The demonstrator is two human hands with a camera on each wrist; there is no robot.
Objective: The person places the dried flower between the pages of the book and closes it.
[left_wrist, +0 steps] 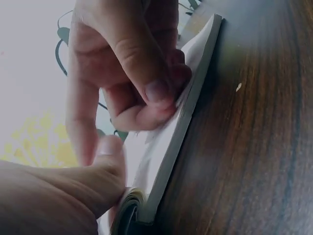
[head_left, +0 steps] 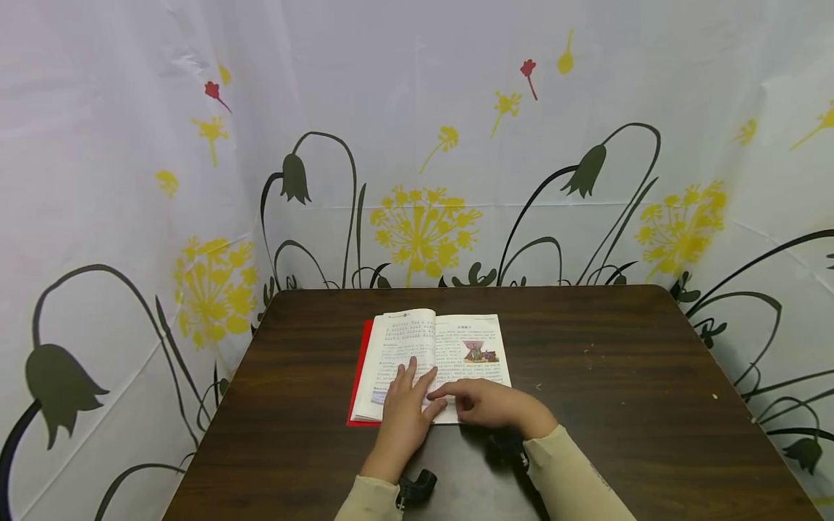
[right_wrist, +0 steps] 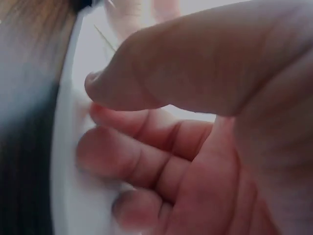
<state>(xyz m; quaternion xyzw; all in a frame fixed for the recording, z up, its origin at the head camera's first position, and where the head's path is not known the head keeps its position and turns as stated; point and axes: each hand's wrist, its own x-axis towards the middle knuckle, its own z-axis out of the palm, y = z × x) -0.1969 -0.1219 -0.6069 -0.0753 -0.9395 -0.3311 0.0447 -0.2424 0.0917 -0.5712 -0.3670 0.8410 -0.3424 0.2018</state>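
Note:
An open book (head_left: 449,329) lies on the table, printed text on both pages and a small coloured picture on the right one. My left hand (head_left: 407,416) rests on the lower left page near the fold, fingers spread and straight. From the right, my right hand (head_left: 491,404) lies over the lower right page, its straight index finger reaching to the fold beside my left thumb. The left wrist view shows the right hand's other fingers (left_wrist: 142,115) curled against the page, with the thumb close to them. The right wrist view shows no object within those fingers (right_wrist: 107,152).
The brown wooden table (head_left: 619,405) extends around the book. A red cover edge (head_left: 360,380) shows along the book's left side. Behind the table hangs a white curtain (head_left: 417,87) printed with flowers. Dark straps with a black device (head_left: 417,486) sit at the wrists.

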